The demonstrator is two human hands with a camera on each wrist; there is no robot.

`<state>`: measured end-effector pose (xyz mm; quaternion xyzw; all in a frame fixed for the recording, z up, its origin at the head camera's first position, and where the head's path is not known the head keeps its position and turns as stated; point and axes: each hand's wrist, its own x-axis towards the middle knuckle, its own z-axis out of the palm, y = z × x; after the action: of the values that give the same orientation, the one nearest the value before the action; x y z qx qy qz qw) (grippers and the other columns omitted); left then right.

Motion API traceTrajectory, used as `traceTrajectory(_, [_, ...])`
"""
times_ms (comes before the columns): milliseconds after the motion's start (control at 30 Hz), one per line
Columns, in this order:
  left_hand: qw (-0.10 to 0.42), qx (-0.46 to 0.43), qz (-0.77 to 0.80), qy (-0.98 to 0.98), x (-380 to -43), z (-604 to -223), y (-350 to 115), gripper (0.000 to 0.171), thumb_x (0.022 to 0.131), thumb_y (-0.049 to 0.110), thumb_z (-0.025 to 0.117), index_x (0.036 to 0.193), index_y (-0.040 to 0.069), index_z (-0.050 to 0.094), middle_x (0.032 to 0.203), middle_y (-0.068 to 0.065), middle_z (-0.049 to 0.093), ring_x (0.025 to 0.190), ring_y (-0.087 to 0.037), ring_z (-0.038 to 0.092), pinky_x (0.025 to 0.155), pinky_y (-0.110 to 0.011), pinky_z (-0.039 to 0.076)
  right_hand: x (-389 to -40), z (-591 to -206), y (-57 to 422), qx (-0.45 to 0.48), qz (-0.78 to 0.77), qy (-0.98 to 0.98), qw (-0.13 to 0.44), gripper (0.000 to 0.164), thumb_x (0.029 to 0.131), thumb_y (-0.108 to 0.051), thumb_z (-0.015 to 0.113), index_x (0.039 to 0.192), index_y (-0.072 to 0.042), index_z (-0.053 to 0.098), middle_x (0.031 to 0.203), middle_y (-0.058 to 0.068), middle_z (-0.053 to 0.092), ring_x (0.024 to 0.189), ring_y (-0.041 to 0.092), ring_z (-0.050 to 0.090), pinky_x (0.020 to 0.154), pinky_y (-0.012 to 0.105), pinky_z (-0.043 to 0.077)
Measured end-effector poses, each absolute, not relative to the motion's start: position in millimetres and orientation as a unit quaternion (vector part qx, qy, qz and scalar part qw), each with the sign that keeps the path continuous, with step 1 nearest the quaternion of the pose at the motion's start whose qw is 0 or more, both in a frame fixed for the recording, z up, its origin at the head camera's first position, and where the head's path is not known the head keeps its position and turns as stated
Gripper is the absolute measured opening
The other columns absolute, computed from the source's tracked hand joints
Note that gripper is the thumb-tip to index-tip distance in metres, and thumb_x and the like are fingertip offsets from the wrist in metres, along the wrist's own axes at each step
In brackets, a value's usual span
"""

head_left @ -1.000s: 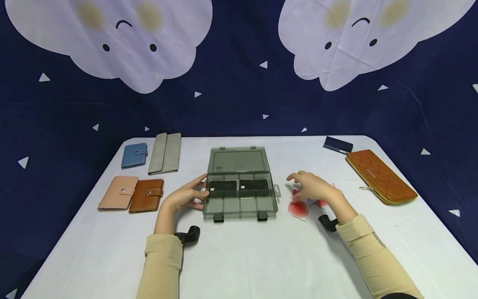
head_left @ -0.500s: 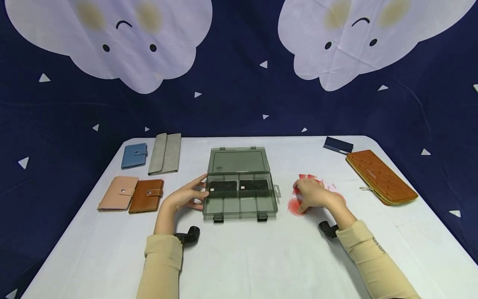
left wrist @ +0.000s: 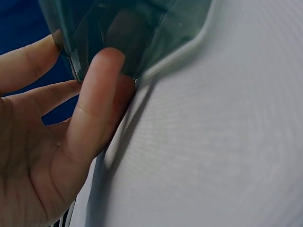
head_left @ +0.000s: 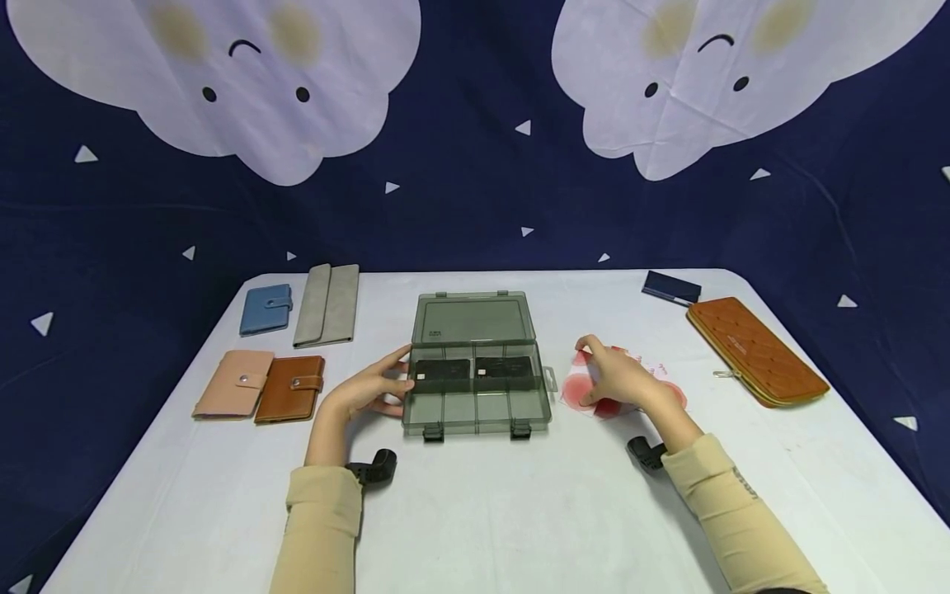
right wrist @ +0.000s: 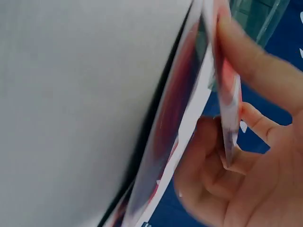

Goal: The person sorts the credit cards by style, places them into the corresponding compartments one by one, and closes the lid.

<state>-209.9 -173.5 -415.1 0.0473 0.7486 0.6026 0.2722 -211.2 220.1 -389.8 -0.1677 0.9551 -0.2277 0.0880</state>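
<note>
A translucent green organizer box (head_left: 456, 408) stands with its lid (head_left: 475, 320) raised, and two black cards (head_left: 443, 370) sit in its back compartments. My left hand (head_left: 369, 388) holds the box's left edge; in the left wrist view its thumb (left wrist: 97, 94) lies over the box corner (left wrist: 165, 42). To the right of the box, my right hand (head_left: 619, 375) pinches a thin glossy card with red print (head_left: 575, 389). The right wrist view has this card (right wrist: 229, 104) between thumb and fingers, above other red-and-white cards (right wrist: 173, 94). Part of that pile is hidden by the hand.
At left lie a blue card holder (head_left: 265, 309), a grey folding wallet (head_left: 326, 305), a pink holder (head_left: 236, 384) and a brown holder (head_left: 291, 389). A tan zip wallet (head_left: 757, 351) and a dark navy case (head_left: 671, 286) lie at right.
My right hand has come down onto the red-printed cards, then shifted slightly left with one pinched between thumb and fingers. The left hand and the box have stayed put.
</note>
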Motion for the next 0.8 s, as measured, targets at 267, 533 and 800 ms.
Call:
traceTrajectory(267, [0.273, 0.049, 0.605, 0.746, -210.0, -414.3, -173.9, 0.075, 0.092, 0.011, 0.054, 0.151, 0.019, 0.008, 0.141, -0.020, 0.019, 0.084, -0.018, 0.049, 0.070, -0.033, 0.055, -213.9, -386.7, 220.7, -0.113, -0.378, 0.918, 0.048, 0.080, 0.070, 0.011, 0.067, 0.138, -0.005, 0.028, 0.104, 0.031, 0.055, 0.073, 0.027, 0.052, 0.064, 0.039, 0.046])
traceTrajectory(533, [0.270, 0.050, 0.601, 0.751, -209.5, -413.7, -173.5, 0.075, 0.092, 0.012, 0.054, 0.151, 0.018, 0.008, 0.140, -0.020, 0.020, 0.086, -0.019, 0.049, 0.071, -0.034, 0.055, -211.4, -374.2, 206.7, -0.065, -0.575, 0.815, -0.042, 0.051, 0.078, 0.004, 0.064, 0.125, 0.007, 0.045, 0.077, -0.002, 0.060, 0.068, 0.003, 0.053, 0.057, 0.014, 0.046])
traceTrajectory(800, [0.271, 0.052, 0.600, 0.751, -209.2, -413.2, -173.2, 0.075, 0.092, 0.012, 0.054, 0.151, 0.018, 0.007, 0.142, -0.021, 0.018, 0.086, -0.020, 0.050, 0.072, -0.034, 0.055, -209.7, -370.0, 179.3, -0.090, -0.646, 0.758, 0.006, 0.034, 0.091, -0.005, 0.055, 0.118, 0.014, 0.047, 0.077, -0.006, 0.062, 0.068, 0.004, 0.058, 0.067, 0.019, 0.053])
